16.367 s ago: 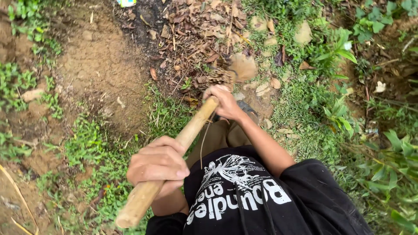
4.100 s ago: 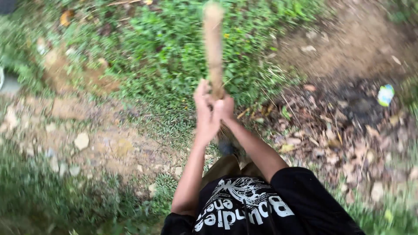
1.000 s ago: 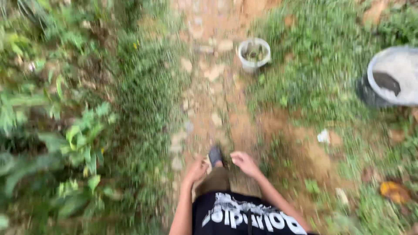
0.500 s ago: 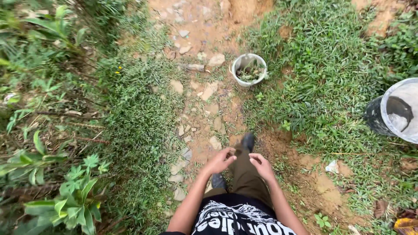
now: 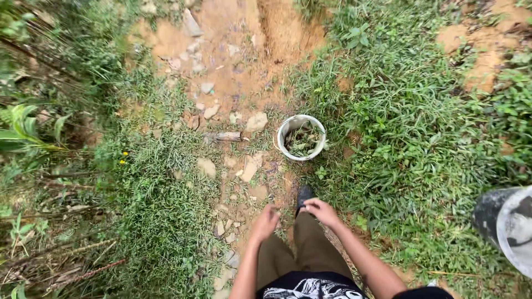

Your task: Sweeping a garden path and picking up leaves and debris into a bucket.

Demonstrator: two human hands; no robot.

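Both hands empty: left hand (image 5: 266, 221) and right hand (image 5: 320, 211) loosely open. Nearest, the small white bucket (image 5: 301, 138) of leaves looks light; grab its stiff rim.

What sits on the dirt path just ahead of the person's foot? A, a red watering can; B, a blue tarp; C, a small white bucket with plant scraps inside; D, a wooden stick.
C: the small white bucket stands upright on the path, with green scraps in it, beyond both empty hands.

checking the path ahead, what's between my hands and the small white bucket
In the head view, between the right hand and the white bucket lie a dark shoe, reddish dirt and small weeds. Nothing else shows there.
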